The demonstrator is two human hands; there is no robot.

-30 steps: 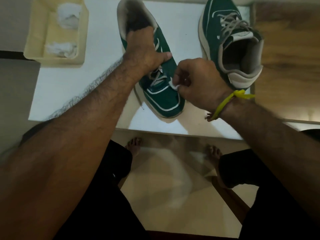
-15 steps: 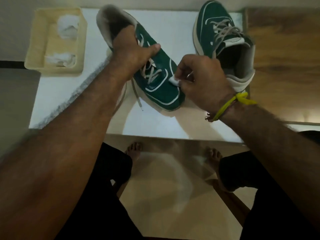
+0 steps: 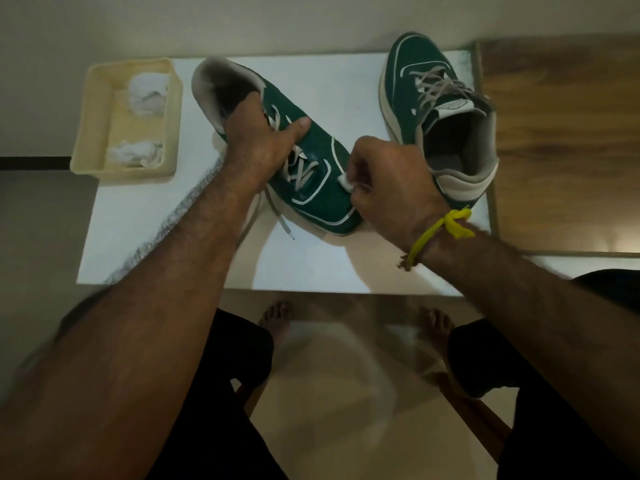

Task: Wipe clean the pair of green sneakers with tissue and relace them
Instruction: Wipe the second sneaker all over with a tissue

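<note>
step: wiping sneaker [image 3: 311, 174], frame centre on desk [image 3: 145, 223] | my left hand [image 3: 258, 147] grips its collar | my right hand [image 3: 391, 188] pinches tissue [image 3: 347, 181] on toe side | tip: short firm strokes, brace shoe | 1 sneaker waits upper right [image 3: 415, 74]

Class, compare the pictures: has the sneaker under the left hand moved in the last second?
Yes. The sneaker's heel has swung left, closer to the tray, while its toe stays by the right hand and its tissue.

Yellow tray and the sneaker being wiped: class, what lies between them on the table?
Nothing: in the head view, only bare white table separates the yellow tray from the sneaker's heel.
</note>
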